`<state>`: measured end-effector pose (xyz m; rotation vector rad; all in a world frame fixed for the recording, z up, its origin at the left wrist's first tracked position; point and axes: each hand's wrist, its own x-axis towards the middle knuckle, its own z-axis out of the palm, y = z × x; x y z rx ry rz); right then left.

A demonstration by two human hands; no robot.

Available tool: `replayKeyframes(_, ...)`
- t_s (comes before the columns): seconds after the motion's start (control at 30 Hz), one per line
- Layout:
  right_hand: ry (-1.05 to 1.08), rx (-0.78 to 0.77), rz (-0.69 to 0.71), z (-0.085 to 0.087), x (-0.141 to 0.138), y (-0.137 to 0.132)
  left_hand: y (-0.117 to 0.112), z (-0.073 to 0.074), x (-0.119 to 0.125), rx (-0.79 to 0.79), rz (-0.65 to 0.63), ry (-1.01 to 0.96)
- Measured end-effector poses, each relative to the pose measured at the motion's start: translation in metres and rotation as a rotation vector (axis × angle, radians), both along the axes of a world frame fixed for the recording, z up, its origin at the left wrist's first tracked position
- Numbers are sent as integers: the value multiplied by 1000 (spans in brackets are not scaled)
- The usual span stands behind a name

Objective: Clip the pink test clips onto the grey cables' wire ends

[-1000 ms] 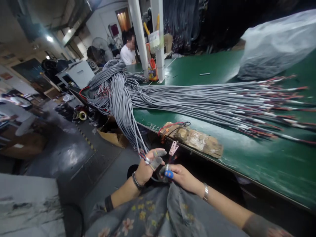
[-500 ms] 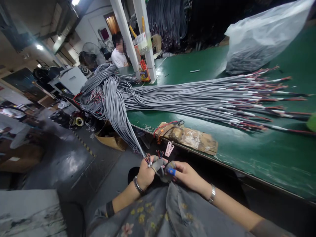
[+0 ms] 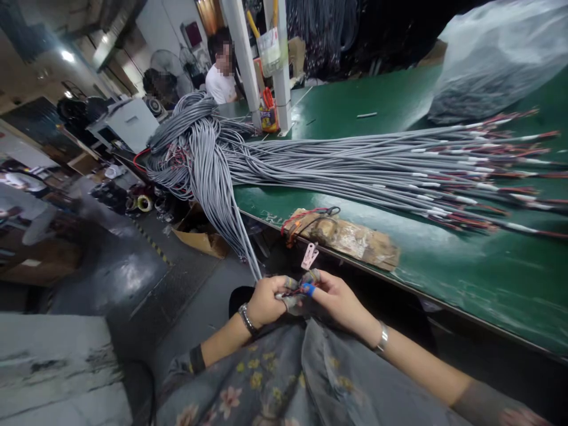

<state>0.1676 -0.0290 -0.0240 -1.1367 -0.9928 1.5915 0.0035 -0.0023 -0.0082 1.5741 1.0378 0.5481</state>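
Close in front of my body, my left hand [image 3: 269, 300] is closed around the end of a grey cable [image 3: 254, 260]. That cable hangs down off the table edge from a big grey bundle [image 3: 210, 160]. My right hand [image 3: 339, 299] meets the left one, its finger and thumb pinched on the thin dark and reddish wires at the cable end. Grey finger covers and a blue wrap are on the fingertips, partly hiding the wires. Just beyond the hands, a pink clip [image 3: 309, 256] hangs at the table edge.
Grey cables with stripped, coloured ends lie along the green table [image 3: 465, 272]. A taped cardboard piece [image 3: 355, 239] with wires sits at the near edge. A clear plastic bag [image 3: 497, 65] stands at the back right. Behind a white post [image 3: 248, 65] is another person [image 3: 220, 71].
My hands have come closer together, and the right fingers now pinch the wires at the left hand. The coloured wire ends that stuck up are now between the fingers. The view has shifted slightly.
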Motion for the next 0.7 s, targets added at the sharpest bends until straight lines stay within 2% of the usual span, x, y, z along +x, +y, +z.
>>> replayKeyframes(0.13,7,16,-41,4,-2,1,4,7,0,-26,-111,44)
replayKeyframes(0.2,52,-21,-51,5,-4,1,5,11,2,-77,-99,-6)
replayKeyframes(0.33,138,-76,-46,5,-7,-1,5,14,6,-204,141,-155)
replayKeyframes(0.4,115,-23,-8,6,-6,-3,4,12,7,-227,240,-201)
replayKeyframes(0.5,21,79,42,8,-3,-4,2,9,7,-217,297,-221)
replayKeyframes(0.6,-52,95,36,9,2,-2,1,9,6,-192,267,-189)
replayKeyframes(0.7,-77,74,39,8,6,1,1,11,6,-142,167,-130)
